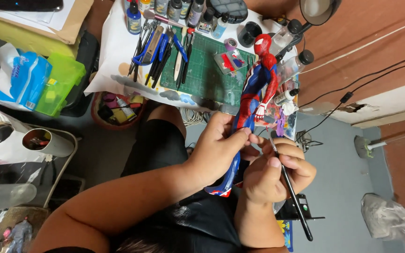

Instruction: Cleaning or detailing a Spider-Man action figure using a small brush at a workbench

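Note:
A red and blue superhero figure (258, 82) stretches from my lap up toward the table. My left hand (219, 147) grips its legs around the thigh. My right hand (273, 171) holds a thin black paintbrush (290, 192), its tip touching the figure's leg near my left fingers. The figure's feet (219, 189) poke out below my left hand.
A green cutting mat (202, 65) lies on a white-covered table with several tools (158, 49), paint bottles (165, 9) and a black lamp (317, 9). At left stand a green box (59, 82), a blue wipes pack (26, 79) and a cup (48, 140). Cables run over the grey floor (338, 154).

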